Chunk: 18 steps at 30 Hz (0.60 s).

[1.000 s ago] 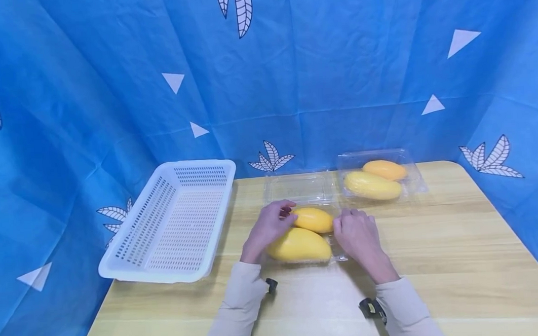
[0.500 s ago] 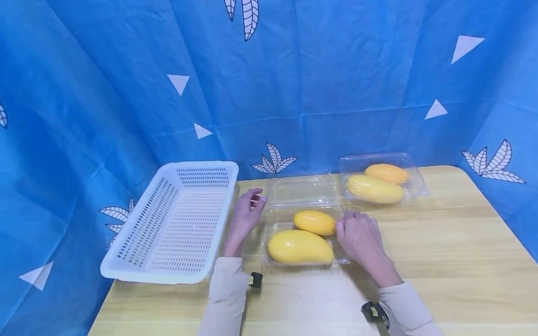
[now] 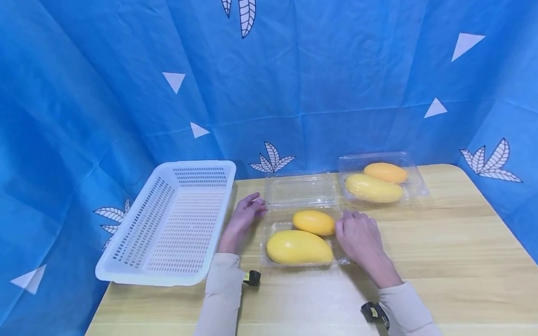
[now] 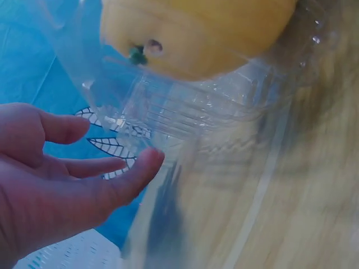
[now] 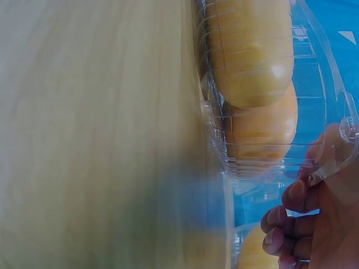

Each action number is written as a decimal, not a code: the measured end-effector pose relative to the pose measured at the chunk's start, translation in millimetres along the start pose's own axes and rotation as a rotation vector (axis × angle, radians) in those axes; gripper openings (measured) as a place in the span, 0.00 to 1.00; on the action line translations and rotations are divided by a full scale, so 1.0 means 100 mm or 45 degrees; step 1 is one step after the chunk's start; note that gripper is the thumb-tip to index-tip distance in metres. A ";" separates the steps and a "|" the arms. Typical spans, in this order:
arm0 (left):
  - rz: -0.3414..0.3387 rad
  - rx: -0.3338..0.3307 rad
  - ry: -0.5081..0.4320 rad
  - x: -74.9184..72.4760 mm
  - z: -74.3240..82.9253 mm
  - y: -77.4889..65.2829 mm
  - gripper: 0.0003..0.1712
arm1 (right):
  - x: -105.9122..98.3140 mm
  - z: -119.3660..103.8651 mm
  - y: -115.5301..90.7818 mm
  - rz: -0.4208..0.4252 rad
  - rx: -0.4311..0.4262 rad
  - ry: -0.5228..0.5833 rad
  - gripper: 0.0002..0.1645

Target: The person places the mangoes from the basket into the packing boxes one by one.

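A clear plastic clamshell box [image 3: 342, 259] lies on the table with its lid [image 3: 299, 190] folded back. A large yellow mango [image 3: 298, 247] and a smaller orange-yellow mango [image 3: 313, 222] sit in its base. My right hand [image 3: 360, 237] pinches the base's right rim; in the right wrist view, the thumb and fingers of the right hand [image 5: 305, 207] meet at the box's corner. Beside the box's left side, near the lid, my left hand [image 3: 245, 217] holds nothing. Its fingers are loosely spread in the left wrist view, the thumb [image 4: 137, 174] close to the plastic; contact is unclear.
A white perforated basket [image 3: 185, 228] stands to the left. At the back right, a second clear box [image 3: 413, 173] holds a yellow mango [image 3: 374, 188] and an orange one [image 3: 385, 172]. A blue patterned curtain [image 3: 337, 83] hangs behind the table [image 3: 447, 260].
My left hand has left the mangoes and moved left, to the outside of the box beside the lid. The right hand keeps its place at the right rim.
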<state>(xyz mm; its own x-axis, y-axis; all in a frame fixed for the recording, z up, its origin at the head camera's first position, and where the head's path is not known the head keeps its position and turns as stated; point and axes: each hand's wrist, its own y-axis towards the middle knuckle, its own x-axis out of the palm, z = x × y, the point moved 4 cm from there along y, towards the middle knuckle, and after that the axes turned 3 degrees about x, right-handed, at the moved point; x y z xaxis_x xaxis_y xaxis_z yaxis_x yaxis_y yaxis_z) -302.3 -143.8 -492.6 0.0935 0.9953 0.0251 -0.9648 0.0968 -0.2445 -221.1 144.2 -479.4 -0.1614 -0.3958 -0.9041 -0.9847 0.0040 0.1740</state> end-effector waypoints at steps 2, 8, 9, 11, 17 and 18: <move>-0.021 -0.035 -0.108 -0.01 -0.03 0.01 0.32 | 0.00 0.00 0.00 -0.008 0.002 0.003 0.17; -0.060 -0.159 -0.443 0.01 -0.06 0.05 0.37 | 0.00 0.03 0.01 -0.046 0.008 0.014 0.17; -0.070 -0.177 -0.478 0.02 -0.06 0.06 0.38 | 0.00 0.03 0.02 -0.051 0.010 0.014 0.17; -0.090 -0.190 -0.490 0.05 -0.07 0.09 0.37 | 0.00 0.04 0.02 -0.056 0.014 0.016 0.17; -0.120 -0.156 -0.485 0.08 -0.13 0.17 0.31 | -0.01 0.04 0.02 -0.053 -0.005 0.016 0.17; -0.118 -0.151 -0.492 0.08 -0.13 0.18 0.31 | -0.01 0.04 0.02 -0.053 -0.012 0.014 0.17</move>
<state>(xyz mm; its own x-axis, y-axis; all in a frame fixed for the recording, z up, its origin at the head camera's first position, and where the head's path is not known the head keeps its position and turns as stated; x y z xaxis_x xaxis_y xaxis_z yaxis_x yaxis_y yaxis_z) -315.5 -133.8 -509.3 0.0575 0.9110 0.4085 -0.9195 0.2077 -0.3338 -223.1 148.5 -479.8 -0.1198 -0.4053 -0.9063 -0.9899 -0.0209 0.1402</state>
